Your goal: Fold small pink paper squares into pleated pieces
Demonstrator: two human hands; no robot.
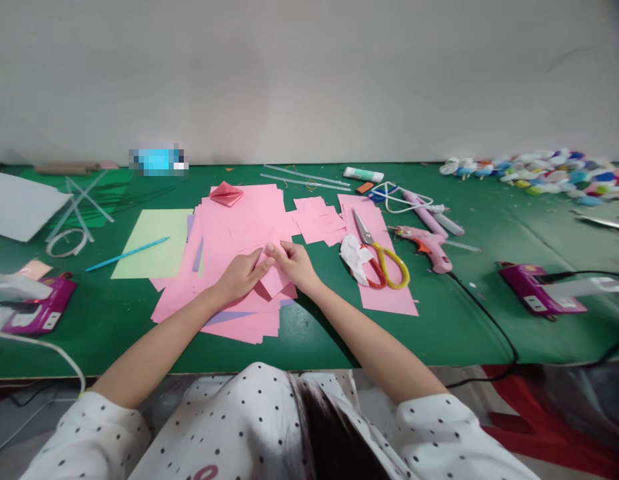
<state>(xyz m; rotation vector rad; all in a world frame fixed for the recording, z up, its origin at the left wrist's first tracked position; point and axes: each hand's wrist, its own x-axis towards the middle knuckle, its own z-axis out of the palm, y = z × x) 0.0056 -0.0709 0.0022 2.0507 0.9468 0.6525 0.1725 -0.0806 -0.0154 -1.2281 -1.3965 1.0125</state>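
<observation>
Both hands meet over a pile of pink paper sheets (244,220) and pinch one small pink piece of paper (278,281) between them. My left hand (242,275) grips its left side, thumb on top. On the other side my right hand (298,267) is closed on the same piece, its thumb near the upper edge. The piece looks folded, though the fingers cover part of it. A folded pink paper shape (226,194) rests at the top of the pile. Small pink squares (316,220) lie just beyond my right hand.
Right of the hands, scissors (382,257) and crumpled white tissue (356,259) lie on a pink strip, beside a pink glue gun (426,247) with a black cord. A blue pencil (129,253) crosses green paper (144,230). Purple power strips (539,288) flank both sides; bottle caps (564,172) lie back right.
</observation>
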